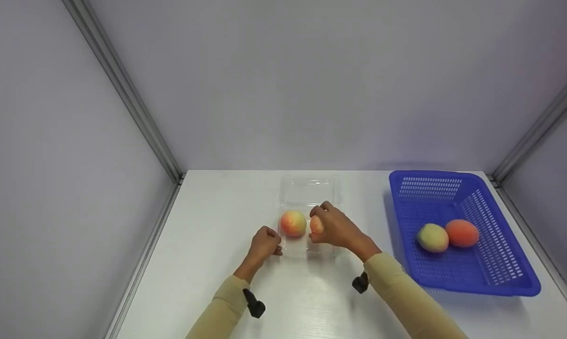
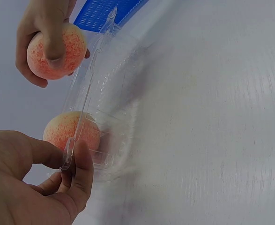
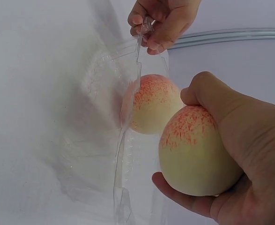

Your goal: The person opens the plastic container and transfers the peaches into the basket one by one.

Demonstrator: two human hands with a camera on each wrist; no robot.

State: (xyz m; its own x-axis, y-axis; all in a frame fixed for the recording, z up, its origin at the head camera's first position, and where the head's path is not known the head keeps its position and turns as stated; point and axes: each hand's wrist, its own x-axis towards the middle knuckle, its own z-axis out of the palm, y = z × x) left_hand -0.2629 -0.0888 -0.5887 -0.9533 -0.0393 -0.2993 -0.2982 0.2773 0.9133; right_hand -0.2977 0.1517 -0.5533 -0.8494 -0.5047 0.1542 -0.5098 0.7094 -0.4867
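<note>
A clear plastic clamshell box (image 1: 295, 246) lies on the table with its lid (image 1: 309, 190) folded back toward the wall. One peach (image 1: 293, 223), yellow and red, sits in the left half of the box. My left hand (image 1: 264, 245) pinches the box's rim at its left edge between thumb and fingers, as the left wrist view shows. My right hand (image 1: 337, 228) grips a second peach (image 3: 196, 154), pale with a speckled red top, over the right half of the box. In the left wrist view this held peach (image 2: 57, 51) appears above the rim.
A blue plastic basket (image 1: 408, 273) with slotted walls stands at the right of the table. Inside it lie a yellow-green fruit (image 1: 433, 238) and an orange-red fruit (image 1: 462, 233) side by side. Grey wall panels (image 1: 283, 84) enclose the white table (image 1: 208, 202) at the back and sides.
</note>
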